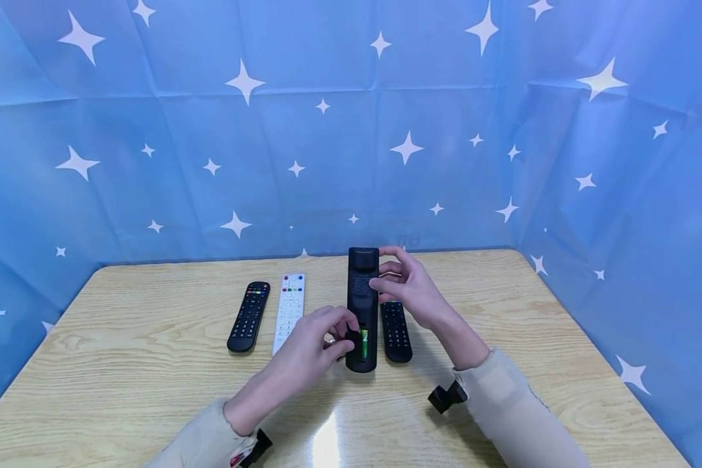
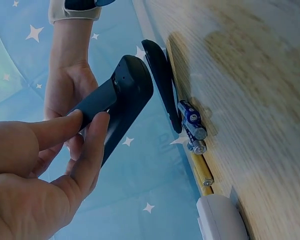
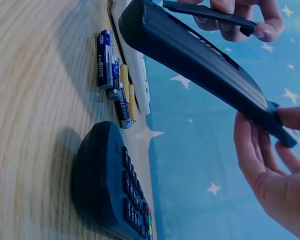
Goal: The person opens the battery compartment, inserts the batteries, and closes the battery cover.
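Note:
My right hand point(image 1: 418, 296) grips the upper end of a black remote control point(image 1: 363, 305), held above the table with its back toward me. A green battery point(image 1: 364, 343) shows in the open compartment near the remote's lower end. My left hand point(image 1: 310, 341) pinches a black battery cover point(image 3: 210, 13) between thumb and fingers. The cover is at the compartment end, tilted away from the remote's back at one side. Whether its other end touches the remote is hard to tell. Fingers hide part of the compartment in the head view.
On the wooden table point(image 1: 152, 390) lie a black remote point(image 1: 248, 317) and a white remote point(image 1: 291, 299) to the left. Another black remote point(image 1: 396, 333) lies beneath my right hand. Several blue batteries point(image 3: 105, 60) and yellow batteries point(image 3: 125, 82) lie between the remotes.

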Demonstrator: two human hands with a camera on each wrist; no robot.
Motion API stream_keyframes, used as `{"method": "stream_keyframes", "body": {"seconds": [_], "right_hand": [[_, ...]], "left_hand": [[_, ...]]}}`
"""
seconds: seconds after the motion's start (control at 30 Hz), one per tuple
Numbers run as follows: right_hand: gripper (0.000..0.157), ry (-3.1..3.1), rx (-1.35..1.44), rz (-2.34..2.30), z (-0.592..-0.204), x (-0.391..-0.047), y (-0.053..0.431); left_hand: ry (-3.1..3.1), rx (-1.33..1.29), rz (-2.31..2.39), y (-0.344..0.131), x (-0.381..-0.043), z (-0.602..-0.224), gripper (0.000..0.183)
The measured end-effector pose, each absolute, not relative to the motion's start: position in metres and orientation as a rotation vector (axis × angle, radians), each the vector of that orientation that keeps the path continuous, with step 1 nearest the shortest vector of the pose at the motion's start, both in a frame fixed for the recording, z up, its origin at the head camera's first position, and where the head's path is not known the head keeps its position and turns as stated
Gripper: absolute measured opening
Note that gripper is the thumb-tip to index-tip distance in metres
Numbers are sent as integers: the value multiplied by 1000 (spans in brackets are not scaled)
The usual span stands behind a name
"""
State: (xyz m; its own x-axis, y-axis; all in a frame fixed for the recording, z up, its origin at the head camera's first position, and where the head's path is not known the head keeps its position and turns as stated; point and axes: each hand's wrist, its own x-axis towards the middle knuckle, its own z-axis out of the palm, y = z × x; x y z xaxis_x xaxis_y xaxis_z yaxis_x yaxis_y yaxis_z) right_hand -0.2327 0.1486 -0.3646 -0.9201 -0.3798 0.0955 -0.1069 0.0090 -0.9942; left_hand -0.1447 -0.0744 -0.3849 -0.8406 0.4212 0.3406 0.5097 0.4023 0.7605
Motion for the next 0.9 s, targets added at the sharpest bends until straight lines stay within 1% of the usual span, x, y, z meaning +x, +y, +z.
{"method": "stream_keyframes", "body": {"seconds": [0.57, 0.9], "right_hand": [[57, 2088, -505, -2011, -362, -232, 144], [57, 2090, -528, -2003, -362, -231, 142]], "left_hand": [[-2558, -820, -1405, -72, -145, -386, 28], [-2556, -835, -1295, -71, -146, -390, 27]]}}
